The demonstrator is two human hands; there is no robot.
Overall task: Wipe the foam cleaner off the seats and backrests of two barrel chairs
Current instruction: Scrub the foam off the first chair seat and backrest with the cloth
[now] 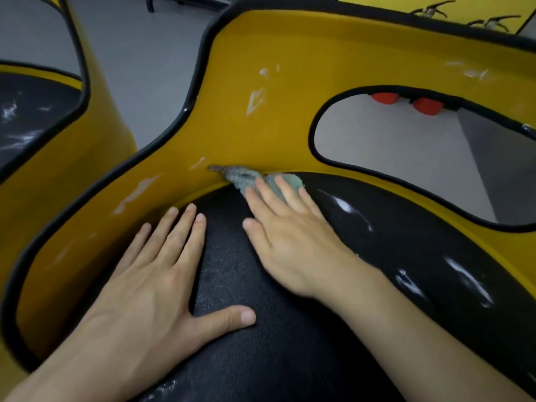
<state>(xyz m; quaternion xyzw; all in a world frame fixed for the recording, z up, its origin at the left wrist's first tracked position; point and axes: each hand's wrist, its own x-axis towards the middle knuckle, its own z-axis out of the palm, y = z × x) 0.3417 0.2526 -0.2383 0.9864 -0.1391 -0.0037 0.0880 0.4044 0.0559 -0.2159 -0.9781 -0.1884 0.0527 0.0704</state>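
Note:
A yellow barrel chair fills the view, its backrest (290, 91) edged in black piping and its black seat (261, 329) below. White foam streaks (255, 100) mark the backrest, and more foam (470, 282) lies on the seat's right side. My right hand (287, 230) lies flat with straight fingers, pressing a grey-green cloth (246, 177) into the crease where seat meets backrest. My left hand (153, 280) rests flat on the seat's left side, fingers spread, holding nothing. A second yellow chair (95, 140) stands at the left, its black seat (26, 117) streaked with foam.
Grey floor (145, 68) shows between the two chairs and through the oval cut-out (406, 158) in the backrest. Two red round objects (406, 101) sit beyond the cut-out. A yellow wall with dark clips (435, 8) is at the top right.

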